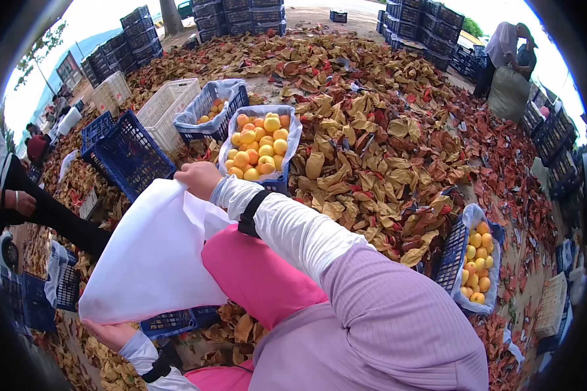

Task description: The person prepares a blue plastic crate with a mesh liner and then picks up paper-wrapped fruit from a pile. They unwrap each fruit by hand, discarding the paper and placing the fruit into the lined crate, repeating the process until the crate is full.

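Observation:
A white liner sheet [153, 254] is stretched between my two hands, over my pink-clad knee. My right hand [200, 179] is closed on its upper corner. My left hand [111, 333] grips the lower edge, its fingers partly hidden by the sheet. Below the sheet shows part of a blue crate [169, 322]; the rest is covered. Just beyond my right hand stands a lined crate full of yellow peaches [257, 146]. Behind it, another lined blue crate [209, 107] holds a few peaches. On the right, more peaches [478, 264] fill a third lined crate.
Brown and red paper bags [372, 163] cover the ground in a thick layer. A tilted blue crate [134, 156] and a white crate [169, 107] stand to the left. Another person's hand [23, 203] is at the far left. Two people handle a large sack [509, 94] at the back right.

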Tool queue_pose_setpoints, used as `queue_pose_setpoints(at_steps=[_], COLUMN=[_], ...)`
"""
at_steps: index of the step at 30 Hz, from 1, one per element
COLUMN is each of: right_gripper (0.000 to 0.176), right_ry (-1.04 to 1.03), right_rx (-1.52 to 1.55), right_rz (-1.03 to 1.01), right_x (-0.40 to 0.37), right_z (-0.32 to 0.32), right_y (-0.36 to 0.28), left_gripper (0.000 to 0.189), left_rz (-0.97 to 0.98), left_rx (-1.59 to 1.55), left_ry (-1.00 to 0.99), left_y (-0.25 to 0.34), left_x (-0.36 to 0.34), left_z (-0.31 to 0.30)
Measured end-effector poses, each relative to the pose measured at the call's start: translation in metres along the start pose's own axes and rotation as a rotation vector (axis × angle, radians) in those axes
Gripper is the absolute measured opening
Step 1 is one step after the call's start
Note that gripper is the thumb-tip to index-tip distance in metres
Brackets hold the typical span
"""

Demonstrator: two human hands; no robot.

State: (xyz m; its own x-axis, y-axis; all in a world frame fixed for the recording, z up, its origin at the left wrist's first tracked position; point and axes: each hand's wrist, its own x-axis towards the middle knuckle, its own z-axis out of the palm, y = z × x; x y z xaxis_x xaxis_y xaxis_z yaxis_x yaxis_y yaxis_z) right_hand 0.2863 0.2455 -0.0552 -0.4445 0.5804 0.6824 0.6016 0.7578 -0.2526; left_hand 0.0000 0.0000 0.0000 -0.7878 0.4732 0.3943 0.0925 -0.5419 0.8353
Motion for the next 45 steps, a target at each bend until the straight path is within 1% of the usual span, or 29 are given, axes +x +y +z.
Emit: queue_pose_setpoints(at_steps=[2, 3, 4, 5, 6, 8, 9, 11, 13, 16, 17, 19, 21, 22, 24, 25, 27, 28, 29, 31, 33, 34, 35, 36, 37, 38, 39, 41, 45], right_gripper=[0.015, 0.014, 0.014, 0.014, 0.023, 0.049, 0.050, 0.052, 0.038, 0.023, 0.021, 0.022, 0.032, 0.039, 0.054, 0.048, 0.037, 0.027, 0.027, 0.025, 0.026, 0.025, 0.024, 0.023, 0.020, 0.017, 0.016, 0.014, 0.013], right_ry=[-0.049, -0.284, -0.514, -0.579, -0.703, -0.853, -0.831, -0.548, -0.314, -0.426, -0.480, -0.633, -0.627, -0.575, -0.495, -0.428, -0.509, -0.501, -0.498, -0.480, -0.569, -0.635, -0.701, -0.827, -0.796, -0.766, -0.733, -0.711, -0.518], right_rx=[-0.058, -0.232, -0.308, -0.406, -0.423, -0.488, -0.443, -0.195, 0.114, 0.749, 0.941, 0.867, 0.835, 0.806, 0.820, 0.884, 0.934, 0.825, 0.820, 1.134, 1.112, 1.377, 1.640, 1.611, 1.723, 1.789, 1.854, 1.921, 1.977], right_rz=[0.059, 0.121, 0.189, 0.200, 0.341, 0.375, 0.362, 0.289, 0.052, -0.081, -0.131, -0.332, -0.436, -0.461, -0.483, -0.494, -0.376, -0.344, -0.343, -0.386, -0.361, -0.239, -0.100, 0.087, 0.275, 0.262, 0.252, 0.377, 0.533], right_x=[-0.013, -0.052, -0.063, -0.077, -0.078, -0.079, -0.072, -0.049, -0.015, 0.038, 0.044, 0.046, 0.041, 0.038, 0.026, 0.019, 0.010, 0.007, 0.003, 0.003, 0.001, 0.003, 0.003, 0.008, 0.010, 0.015, 0.020, 0.029, 0.049], right_z=[0.015, 0.004, -0.001, 0.017, 0.007, -0.012, -0.017, -0.015, -0.031, -0.047, -0.050, -0.069, -0.052, -0.046, -0.033, -0.023, -0.012, -0.005, 0.006, 0.016, 0.015, 0.015, 0.013, -0.001, -0.002, -0.002, -0.002, -0.005, -0.013], right_y=[0.019, 0.047, 0.054, 0.079, 0.079, 0.077, 0.077, 0.074, 0.035, -0.072, -0.109, -0.177, -0.217, -0.232, -0.254, -0.264, -0.272, -0.270, -0.266, -0.264, -0.256, -0.257, -0.256, -0.250, -0.249, -0.244, -0.238, -0.228, -0.197], left_gripper=[0.056, 0.056, 0.056, 0.057, 0.057, 0.059, 0.053, 0.049, 0.046, 0.042, 0.041, 0.039, 0.036, 0.036, 0.034, 0.035, 0.047, 0.047, 0.045, 0.044, 0.045, 0.044, 0.044, 0.044, 0.045, 0.043, 0.043, 0.041, 0.038], left_rz=[-0.069, -0.112, -0.163, -0.197, -0.212, -0.257, -0.241, -0.166, -0.098, -0.120, -0.136, -0.144, -0.199, -0.188, -0.213, -0.204, -0.184, -0.182, -0.190, -0.190, -0.084, 0.102, 0.098, 0.045, -0.003, 0.072, 0.069, 0.208, 0.032], left_rx=[-0.094, -0.111, -0.076, -0.032, -0.035, -0.026, -0.018, -0.020, 0.057, -0.013, -0.027, -0.043, -0.177, -0.175, -0.255, -0.202, 0.021, 0.016, 0.010, 0.001, 0.322, 0.413, 0.419, 0.568, 0.711, 0.933, 0.931, 1.380, 1.744], left_ry=[-0.001, 0.057, 0.096, 0.151, 0.188, 0.230, 0.253, 0.201, 0.149, 0.199, 0.137, 0.081, 0.038, 0.041, -0.149, -0.143, -0.173, -0.176, -0.245, -0.318, -0.235, -0.232, -0.223, -0.226, -0.230, -0.269, -0.265, -0.333, -0.330], left_y=[0.011, -0.003, 0.004, 0.015, 0.023, 0.016, 0.023, 0.028, 0.036, 0.063, 0.070, 0.078, 0.082, 0.081, 0.072, 0.069, 0.074, 0.069, 0.058, 0.047, 0.042, 0.040, 0.034, 0.024, 0.015, 0.008, 0.011, 0.016, 0.005], left_x=[0.015, -0.020, -0.015, -0.005, 0.010, 0.036, 0.042, 0.047, 0.035, 0.020, 0.014, -0.001, -0.018, -0.024, -0.036, -0.041, -0.061, -0.064, -0.065, -0.059, -0.054, -0.049, -0.043, -0.035, -0.028, -0.022, -0.022, -0.025, -0.020], left_z=[0.005, 0.004, 0.004, -0.003, -0.011, -0.048, -0.055, -0.073, -0.074, -0.044, -0.035, -0.015, -0.003, -0.002, -0.006, -0.005, 0.003, -0.002, -0.011, -0.019, -0.027, -0.027, -0.035, -0.049, -0.062, -0.074, -0.078, -0.084, -0.119])
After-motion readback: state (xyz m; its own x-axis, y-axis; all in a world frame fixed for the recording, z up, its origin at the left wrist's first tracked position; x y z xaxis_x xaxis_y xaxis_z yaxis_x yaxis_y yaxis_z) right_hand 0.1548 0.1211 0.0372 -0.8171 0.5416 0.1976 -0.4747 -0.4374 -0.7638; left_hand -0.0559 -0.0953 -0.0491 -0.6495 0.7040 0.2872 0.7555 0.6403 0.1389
